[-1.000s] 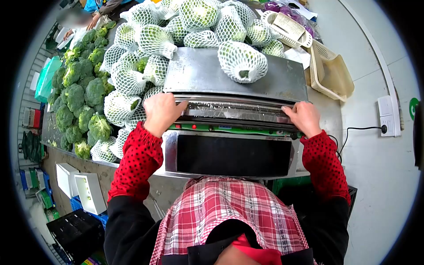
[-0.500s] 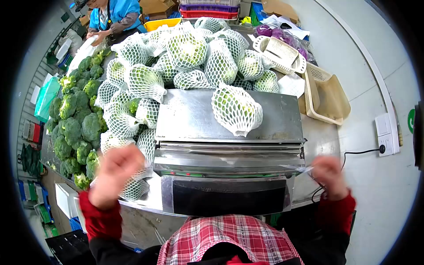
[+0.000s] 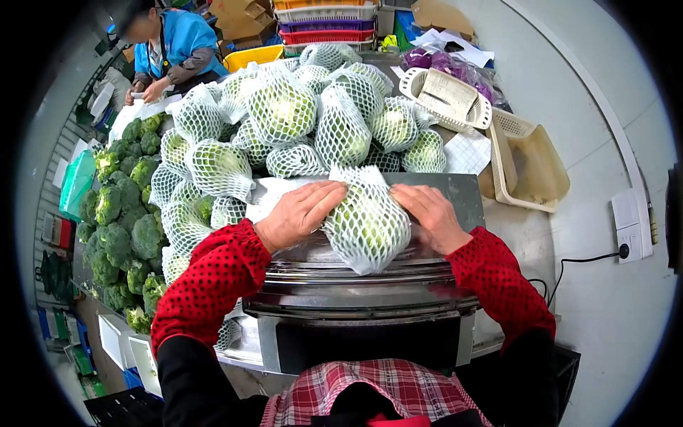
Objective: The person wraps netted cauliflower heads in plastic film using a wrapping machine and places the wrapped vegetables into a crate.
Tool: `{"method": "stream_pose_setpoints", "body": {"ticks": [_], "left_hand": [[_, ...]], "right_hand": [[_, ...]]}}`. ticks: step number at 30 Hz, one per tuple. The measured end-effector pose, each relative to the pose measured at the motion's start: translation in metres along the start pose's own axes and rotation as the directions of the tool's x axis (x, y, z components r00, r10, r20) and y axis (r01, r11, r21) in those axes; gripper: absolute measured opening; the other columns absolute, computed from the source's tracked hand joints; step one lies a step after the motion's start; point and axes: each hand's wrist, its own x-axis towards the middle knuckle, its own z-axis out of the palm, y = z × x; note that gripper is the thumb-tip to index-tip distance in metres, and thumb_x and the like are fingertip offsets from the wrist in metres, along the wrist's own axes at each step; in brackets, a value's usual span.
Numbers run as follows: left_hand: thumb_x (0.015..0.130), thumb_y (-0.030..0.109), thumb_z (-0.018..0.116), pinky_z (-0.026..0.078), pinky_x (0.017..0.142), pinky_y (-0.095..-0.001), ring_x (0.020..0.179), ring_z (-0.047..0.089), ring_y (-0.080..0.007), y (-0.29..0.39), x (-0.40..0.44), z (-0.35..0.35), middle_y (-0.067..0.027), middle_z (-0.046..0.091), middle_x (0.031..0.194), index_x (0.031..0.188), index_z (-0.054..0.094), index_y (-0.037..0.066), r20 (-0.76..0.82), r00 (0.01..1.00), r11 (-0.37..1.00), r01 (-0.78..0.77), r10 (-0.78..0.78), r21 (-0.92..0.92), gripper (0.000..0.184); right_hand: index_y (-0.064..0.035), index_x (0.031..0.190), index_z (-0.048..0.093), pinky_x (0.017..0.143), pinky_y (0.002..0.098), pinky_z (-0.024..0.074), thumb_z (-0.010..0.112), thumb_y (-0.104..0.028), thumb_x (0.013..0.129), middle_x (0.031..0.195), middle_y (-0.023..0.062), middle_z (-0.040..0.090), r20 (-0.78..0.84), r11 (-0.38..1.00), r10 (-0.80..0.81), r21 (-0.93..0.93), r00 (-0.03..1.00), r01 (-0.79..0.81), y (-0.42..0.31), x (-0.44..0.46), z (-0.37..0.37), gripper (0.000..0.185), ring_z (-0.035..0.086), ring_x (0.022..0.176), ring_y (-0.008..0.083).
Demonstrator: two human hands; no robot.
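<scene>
A pale green vegetable head in a white foam net (image 3: 366, 224) rests on the metal wrapping machine (image 3: 370, 302), over its front rollers. Against its upper left side is my left hand (image 3: 302, 213), fingers extended and fingertips touching the net. My right hand (image 3: 434, 217) curves around the upper right side, with its fingertips near the net's top. Between them the two hands hold the head. Shiny clear film shows on the machine beneath it; whether my fingers also pinch film is hidden.
Several netted heads (image 3: 281, 110) are piled behind the machine, with loose broccoli (image 3: 117, 220) at the left. A cream basket (image 3: 526, 160) stands at the right. Stacked crates (image 3: 327, 25) stand at the back. A co-worker in a blue vest (image 3: 181, 43) handles something white. A black cord (image 3: 583, 260) runs to the wall socket.
Both hands have moved inward and forward from the machine's sides onto the netted head. That head is now nearer the front rollers. The co-worker is more upright.
</scene>
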Motion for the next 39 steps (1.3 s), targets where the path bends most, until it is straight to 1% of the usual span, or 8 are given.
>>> {"method": "stream_pose_setpoints", "body": {"ticks": [10,18,20,26,30,34,36,39], "left_hand": [[0.055,0.023,0.088,0.049,0.067,-0.0357,0.073,0.062,-0.0253,0.148,-0.045,-0.097,-0.0115,0.063,0.081,0.112,0.061,-0.001,0.201,0.886,0.76,0.462,-0.418,-0.457,0.067],[0.089,0.019,0.061,0.051,0.075,-0.0327,0.094,0.064,-0.0238,0.253,-0.176,-0.053,-0.0167,0.064,0.108,0.124,0.053,-0.003,0.777,0.371,-0.75,0.252,-0.51,-0.612,0.042],[0.09,0.016,0.056,0.053,0.072,-0.0345,0.088,0.066,-0.0281,0.267,-0.152,-0.081,-0.0169,0.065,0.1,0.12,0.055,-0.003,0.745,0.222,-0.767,-0.026,-0.63,-0.641,0.035],[0.099,0.022,0.05,0.046,0.05,-0.0275,0.052,0.052,-0.0128,0.313,-0.181,-0.069,-0.0044,0.056,0.064,0.079,0.056,0.002,0.272,-0.051,-0.26,0.503,-0.961,-0.824,0.029],[0.098,0.025,0.051,0.022,0.037,-0.0255,0.036,0.027,-0.0055,0.348,-0.197,-0.123,0.0048,0.03,0.047,0.064,0.041,0.013,0.411,-0.438,-0.584,0.407,-0.799,-0.703,0.037],[0.086,0.022,0.062,0.047,0.053,-0.0367,0.059,0.062,-0.0237,0.366,-0.281,0.006,-0.0078,0.061,0.061,0.071,0.065,0.001,0.658,-0.273,-0.523,0.825,-0.702,-0.216,0.026],[0.08,0.033,0.067,0.049,0.075,-0.0428,0.091,0.066,-0.0366,0.36,-0.241,0.047,-0.0284,0.064,0.093,0.093,0.068,-0.003,0.742,-0.129,0.0,0.985,-0.657,0.172,0.038],[0.081,0.013,0.065,0.052,0.079,-0.0353,0.088,0.068,-0.0253,0.386,-0.256,0.098,-0.0145,0.07,0.094,0.098,0.069,0.002,0.595,0.399,-0.297,0.595,-0.698,-0.747,0.02]], "right_hand": [[-0.0034,0.125,0.055,0.078,0.0376,0.0459,0.075,-0.019,0.073,0.103,0.013,0.064,0.412,0.804,0.002,0.541,0.911,-0.246,-0.117,-0.029,-0.099,0.058,0.061,0.092,0.0292],[0.0052,0.122,0.055,0.074,0.0308,0.0517,0.034,-0.035,0.103,0.096,0.0194,0.068,0.832,-0.415,0.374,0.545,0.41,-0.728,-0.205,-0.144,-0.058,0.049,0.067,0.083,0.0221],[0.0055,0.124,0.053,0.076,0.0306,0.0509,0.038,-0.027,0.102,0.095,0.0183,0.067,0.761,-0.549,0.43,0.648,0.485,-0.529,-0.222,-0.141,-0.069,0.042,0.065,0.081,0.0208],[-0.0016,0.09,0.061,0.046,0.0208,0.034,0.049,-0.016,0.099,0.062,-0.0017,0.051,0.288,0.145,0.867,0.635,0.407,-0.759,-0.249,-0.151,-0.031,0.02,0.043,0.052,0.004],[-0.004,0.079,0.058,0.044,0.0229,0.0282,0.049,-0.019,0.099,0.057,-0.0042,0.044,0.571,-0.229,0.82,0.408,0.051,-0.884,-0.268,-0.203,-0.068,0.026,0.036,0.049,0.003],[0.0015,0.077,0.061,0.053,0.035,0.0433,0.059,-0.021,0.09,0.065,0.0101,0.062,0.58,0.149,0.797,0.082,0.169,-0.985,-0.286,-0.304,0.014,0.026,0.054,0.056,0.0206],[0.0013,0.082,0.06,0.058,0.0354,0.0427,0.058,-0.022,0.091,0.071,0.0105,0.061,0.627,0.241,0.767,-0.09,0.133,-0.966,-0.291,-0.323,0.069,0.025,0.054,0.062,0.0208],[0.001,0.09,0.058,0.065,0.036,0.0418,0.057,-0.025,0.092,0.08,0.0111,0.06,0.657,0.284,0.747,-0.182,0.098,-0.942,-0.297,-0.331,0.117,0.026,0.054,0.071,0.0211]]}}
